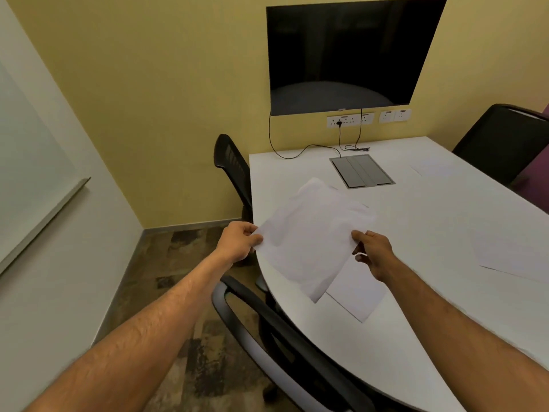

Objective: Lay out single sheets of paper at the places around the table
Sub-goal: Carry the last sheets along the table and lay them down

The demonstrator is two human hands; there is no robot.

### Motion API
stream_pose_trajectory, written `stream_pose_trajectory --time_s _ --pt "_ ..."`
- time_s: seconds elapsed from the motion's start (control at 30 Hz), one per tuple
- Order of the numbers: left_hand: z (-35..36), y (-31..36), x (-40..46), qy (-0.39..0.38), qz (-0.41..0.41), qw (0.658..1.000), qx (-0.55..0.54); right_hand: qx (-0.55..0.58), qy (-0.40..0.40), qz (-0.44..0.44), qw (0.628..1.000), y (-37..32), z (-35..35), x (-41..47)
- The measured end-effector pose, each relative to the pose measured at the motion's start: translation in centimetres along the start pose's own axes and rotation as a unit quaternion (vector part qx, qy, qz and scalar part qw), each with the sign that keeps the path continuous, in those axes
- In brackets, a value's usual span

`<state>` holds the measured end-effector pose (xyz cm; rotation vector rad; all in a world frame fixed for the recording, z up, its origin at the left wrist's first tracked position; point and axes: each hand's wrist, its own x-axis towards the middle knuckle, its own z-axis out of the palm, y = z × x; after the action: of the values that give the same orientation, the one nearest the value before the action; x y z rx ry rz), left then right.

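Note:
I hold a thin stack of white paper (312, 233) in the air over the left edge of the white table (416, 233). My left hand (239, 240) pinches its left edge. My right hand (372, 252) pinches its lower right side. One single sheet (358, 292) lies flat on the table just below the stack, at the nearest place. Another sheet (511, 251) lies at the right side. A faint third sheet (427, 168) lies at the far right place.
A black chair (282, 331) stands at the near left edge, another chair (234, 171) at the far left, a third chair (502, 141) at the far right. A grey cable box (361, 171) is set into the tabletop. A dark wall screen (347, 55) hangs behind.

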<state>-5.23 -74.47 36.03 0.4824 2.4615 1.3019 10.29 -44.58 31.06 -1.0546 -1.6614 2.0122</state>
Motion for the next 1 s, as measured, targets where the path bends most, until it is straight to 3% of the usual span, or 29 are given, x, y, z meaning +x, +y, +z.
stream_pose_trajectory --time_s 0.47,1.0 --pt "-11.2 -5.6 24.9 -0.034 0.006 0.999 -0.032 0.037 0.081 0.024 0.996 -1.7 17.5 13.3" --pt "-19.0 -7.1 58.8 -0.178 0.079 0.980 0.025 0.044 0.244 0.012 0.969 -6.1 35.3 30.6"
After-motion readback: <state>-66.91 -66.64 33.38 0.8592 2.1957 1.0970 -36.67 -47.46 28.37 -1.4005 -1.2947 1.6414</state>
